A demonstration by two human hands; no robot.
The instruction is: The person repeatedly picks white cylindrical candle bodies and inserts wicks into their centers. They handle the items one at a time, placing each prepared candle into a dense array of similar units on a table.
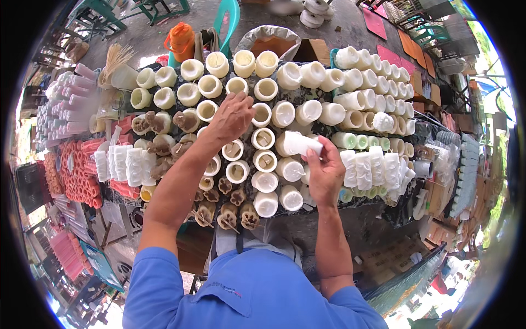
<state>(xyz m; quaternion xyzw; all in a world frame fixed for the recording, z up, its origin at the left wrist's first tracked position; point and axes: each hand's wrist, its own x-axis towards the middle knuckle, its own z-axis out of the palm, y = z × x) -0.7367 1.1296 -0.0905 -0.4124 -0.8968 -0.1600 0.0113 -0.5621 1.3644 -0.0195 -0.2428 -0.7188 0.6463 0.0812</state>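
Rows of cream, hollow wax candle cups (210, 86) stand on a dark table in front of me. My left hand (234, 114) reaches over the middle rows, its fingers bunched together at the near rim of one cup (237, 85). Whatever those fingertips may hold is hidden. In my right hand (326, 172), the thumb and fingers grip a smooth white block (300, 143), tilted above the cups right of centre. Small flat pieces lie inside several cups (264, 139) between my hands. Filled, pale candles (266, 203) stand nearest me, some with wicks showing.
Brown paw-shaped candles (227, 215) stand at the near edge. White wrapped pieces (378, 167) line the right, and similar ones (134, 164) the left. Pink tubes (79, 186) are stacked farther left. Behind the table are an orange jug (181, 41), a green chair (227, 22) and a lined sack (269, 41).
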